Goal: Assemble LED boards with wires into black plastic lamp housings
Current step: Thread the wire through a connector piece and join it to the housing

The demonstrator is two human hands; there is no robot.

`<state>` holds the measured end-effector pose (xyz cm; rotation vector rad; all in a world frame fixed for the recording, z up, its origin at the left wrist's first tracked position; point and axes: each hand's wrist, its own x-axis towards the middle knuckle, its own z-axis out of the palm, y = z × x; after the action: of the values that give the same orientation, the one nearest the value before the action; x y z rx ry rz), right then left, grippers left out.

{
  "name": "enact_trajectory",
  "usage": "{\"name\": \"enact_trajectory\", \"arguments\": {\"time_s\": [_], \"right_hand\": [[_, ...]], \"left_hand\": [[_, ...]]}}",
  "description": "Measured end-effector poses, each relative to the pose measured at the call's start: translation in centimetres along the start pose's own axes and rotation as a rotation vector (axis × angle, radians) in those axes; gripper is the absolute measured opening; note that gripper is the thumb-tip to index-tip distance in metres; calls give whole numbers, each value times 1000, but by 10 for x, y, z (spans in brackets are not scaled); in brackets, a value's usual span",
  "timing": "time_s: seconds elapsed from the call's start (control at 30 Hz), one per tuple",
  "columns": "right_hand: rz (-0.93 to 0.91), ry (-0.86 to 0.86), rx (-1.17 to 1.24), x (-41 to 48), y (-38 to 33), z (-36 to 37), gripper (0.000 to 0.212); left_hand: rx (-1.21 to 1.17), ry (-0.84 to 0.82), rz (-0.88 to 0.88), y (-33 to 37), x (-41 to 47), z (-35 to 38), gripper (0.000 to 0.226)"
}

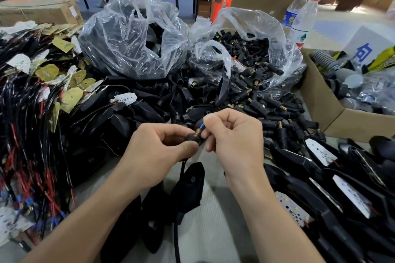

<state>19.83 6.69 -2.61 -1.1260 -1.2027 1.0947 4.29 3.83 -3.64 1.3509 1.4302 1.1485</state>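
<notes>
My left hand (159, 145) grips a small black connector (195, 136) with a brass threaded end, held above the table's middle. My right hand (234, 134) pinches thin red and blue wire ends (202, 127) at the connector's brass tip. A black cable (177, 220) hangs from the hands past a black lamp housing (190, 188) lying below them. LED boards with wires (42, 83) are heaped on the left. Housings fitted with white LED boards (320, 151) lie on the right.
Two clear plastic bags stand behind: one with black housings (128, 34), one with black connectors (252, 53). Loose housings and connectors (267, 109) cover the middle. A cardboard box (333, 113) sits at right, water bottles (303, 17) behind it, grey table surface (213, 230) below.
</notes>
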Motion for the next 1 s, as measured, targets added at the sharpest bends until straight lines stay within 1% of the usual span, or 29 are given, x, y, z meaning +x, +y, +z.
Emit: {"name": "enact_trajectory", "arguments": {"time_s": [0.1,0.2,0.23,0.33,0.43,0.47,0.57,0.63,0.7,0.73,0.8,0.87,0.9,1.0], "right_hand": [[-13,54,20,0,1,2,24],[-42,78,-13,-1,2,5,22],[-44,69,-10,-1,1,5,21],[-17,6,89,-2,-3,5,23],[46,-72,241,-5,-6,5,15],[68,-84,268,-6,-6,5,19],[132,-110,335,-3,-6,3,41],[134,-114,260,-3,-4,2,42],[110,-125,175,-3,-2,3,32],[103,-140,174,-3,-1,2,27],[93,-208,181,-3,-1,1,23],[75,-263,133,-4,-1,2,19],[67,-251,75,-4,1,3,17],[36,-106,-147,-6,8,7,15]], "left_hand": [[-136,-111,-27,5,-2,1,20],[-161,-217,-26,6,-2,-2,28],[-157,-236,-12,5,-2,-2,29],[-184,-246,9,4,-1,0,22],[-269,-242,-17,1,1,1,19],[-292,-238,-27,0,2,1,19],[-358,-210,-46,-1,1,0,15],[-381,-164,-55,-3,1,1,18],[-405,-120,-70,-4,3,2,21],[-417,-102,-80,-4,3,2,22],[-419,-77,-93,-4,4,2,22],[-404,-67,-98,-3,5,1,19],[-393,-63,-97,-3,5,1,17],[-354,-60,-77,-3,5,3,15]]}}
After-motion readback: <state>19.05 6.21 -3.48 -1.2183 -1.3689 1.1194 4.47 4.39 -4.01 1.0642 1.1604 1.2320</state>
